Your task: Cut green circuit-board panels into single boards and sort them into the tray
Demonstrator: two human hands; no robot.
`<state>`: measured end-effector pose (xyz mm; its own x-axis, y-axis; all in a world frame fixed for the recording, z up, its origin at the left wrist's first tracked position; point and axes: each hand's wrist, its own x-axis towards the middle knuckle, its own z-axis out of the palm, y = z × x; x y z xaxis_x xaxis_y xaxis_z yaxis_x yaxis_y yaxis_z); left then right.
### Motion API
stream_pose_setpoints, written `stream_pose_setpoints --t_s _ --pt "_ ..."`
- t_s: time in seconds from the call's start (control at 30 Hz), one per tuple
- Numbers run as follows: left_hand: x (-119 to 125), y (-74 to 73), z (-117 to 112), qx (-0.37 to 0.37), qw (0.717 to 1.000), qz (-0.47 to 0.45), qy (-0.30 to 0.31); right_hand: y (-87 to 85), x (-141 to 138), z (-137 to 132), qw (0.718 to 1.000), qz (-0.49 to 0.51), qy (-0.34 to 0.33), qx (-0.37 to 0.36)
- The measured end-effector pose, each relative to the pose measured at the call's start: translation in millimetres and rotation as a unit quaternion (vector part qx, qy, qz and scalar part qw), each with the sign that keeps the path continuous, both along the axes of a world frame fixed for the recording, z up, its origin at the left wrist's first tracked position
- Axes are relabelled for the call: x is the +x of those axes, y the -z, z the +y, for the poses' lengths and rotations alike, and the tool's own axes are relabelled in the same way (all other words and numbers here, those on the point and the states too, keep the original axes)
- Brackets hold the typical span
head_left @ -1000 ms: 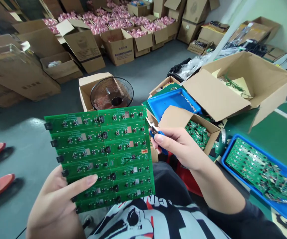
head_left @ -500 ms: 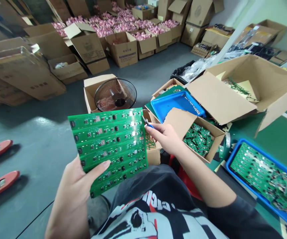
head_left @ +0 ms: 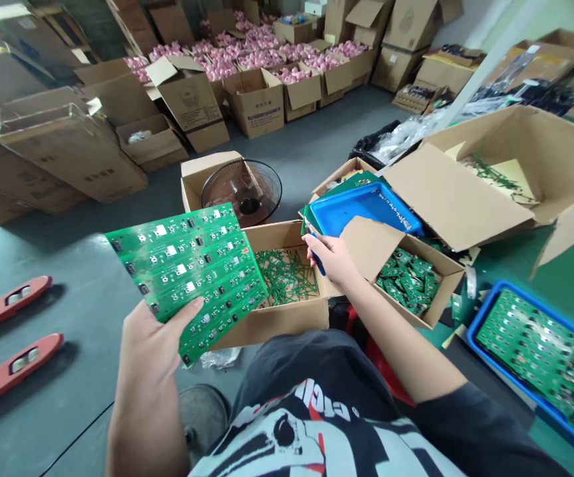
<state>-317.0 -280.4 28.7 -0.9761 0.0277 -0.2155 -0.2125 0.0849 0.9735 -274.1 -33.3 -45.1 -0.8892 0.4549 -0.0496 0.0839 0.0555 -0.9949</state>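
My left hand (head_left: 155,344) grips a green circuit board panel (head_left: 192,271) by its lower left edge, thumb on top. Small dark and silver parts stand in rows across the panel. My right hand (head_left: 334,258) is closed on a blue-handled pair of nippers (head_left: 318,257), whose metal tip points up and left, apart from the panel. Between the two hands, partly behind the panel, sits a cardboard box (head_left: 287,315) holding thin green strips (head_left: 289,275).
A box of small cut boards (head_left: 409,281) and an empty-looking blue tray (head_left: 361,209) lie to the right. Further right, another blue tray (head_left: 476,331) holds more panels. A round wire fan guard (head_left: 242,192) rests ahead. Red forks (head_left: 13,371) reach in from the left.
The panel has moved left and tilted, exposing the box of green strips. My right hand with the nippers has separated from the panel's right edge. The view has shifted slightly.
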Motion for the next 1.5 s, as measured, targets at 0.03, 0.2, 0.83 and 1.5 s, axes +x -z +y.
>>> stream_pose_setpoints --t_s 0.03,0.2,0.83,1.5 --pt "-0.1 -1.5 1.5 0.004 1.0 -0.006 0.002 5.7 -3.2 -0.5 1.0 -0.009 -0.005 0.015" --pt "2.5 -3.9 6.1 0.058 0.997 -0.032 0.038 30.2 -14.9 -6.0 0.968 -0.119 -0.103 0.197" --pt "3.0 -11.6 3.1 0.087 0.99 -0.071 0.089 -19.9 15.3 -12.4 0.932 0.0 -0.353 -0.082" --pt "1.1 5.1 -0.9 -0.054 0.992 0.088 -0.077 1.6 12.7 -29.4 0.975 -0.069 -0.131 0.164"
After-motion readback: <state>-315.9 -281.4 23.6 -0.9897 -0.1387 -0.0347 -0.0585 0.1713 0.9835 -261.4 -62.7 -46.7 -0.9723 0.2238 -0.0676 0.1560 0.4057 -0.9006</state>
